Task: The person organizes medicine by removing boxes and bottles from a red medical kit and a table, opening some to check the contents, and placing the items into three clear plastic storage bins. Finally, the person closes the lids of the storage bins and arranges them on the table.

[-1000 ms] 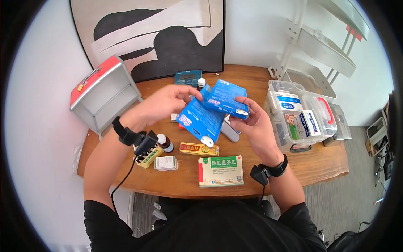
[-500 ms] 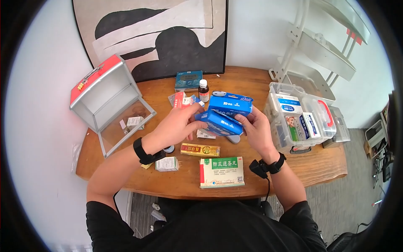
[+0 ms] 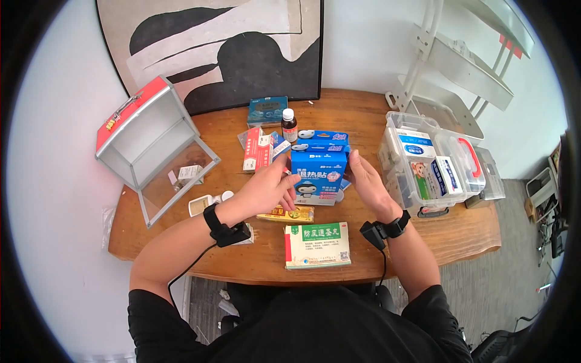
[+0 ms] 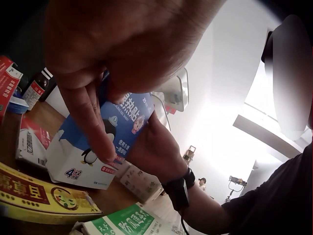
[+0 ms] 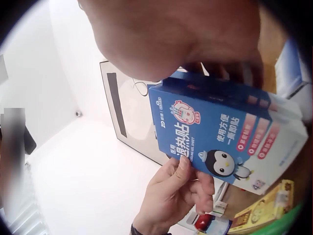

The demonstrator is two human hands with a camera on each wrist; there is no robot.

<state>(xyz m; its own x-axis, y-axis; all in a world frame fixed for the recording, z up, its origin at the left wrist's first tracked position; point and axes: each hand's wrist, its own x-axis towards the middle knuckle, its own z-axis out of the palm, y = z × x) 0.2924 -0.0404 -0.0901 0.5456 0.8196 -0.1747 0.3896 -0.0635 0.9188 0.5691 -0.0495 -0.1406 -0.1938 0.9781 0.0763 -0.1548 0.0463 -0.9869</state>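
Two blue-and-white cooling gel sheet boxes stand upright together, the front box [image 3: 318, 181] facing me and the rear box [image 3: 324, 135] just behind it. My left hand [image 3: 272, 186] pinches their left edge, thumb on the printed front. At the right edge, my right hand [image 3: 368, 189] grips the pair, its fingers partly hidden behind them. In the left wrist view, the left fingers cross the front box [image 4: 132, 117]. Below the boxes lie a yellow box [image 3: 290, 214] and a green-and-white box [image 3: 318, 245].
Behind are a red-and-white box [image 3: 258, 151], a brown bottle [image 3: 289, 128] and a teal box [image 3: 267, 111]. At left, an open red-topped case [image 3: 151, 136] and a bottle [image 3: 203, 206] on its side. A clear bin [image 3: 402, 175] with medicine boxes stands right.
The two blue boxes went from fanned apart and tilted to lined up upright, fronts toward me. The left hand moved down to their left edge. A bottle near the left forearm now lies over.
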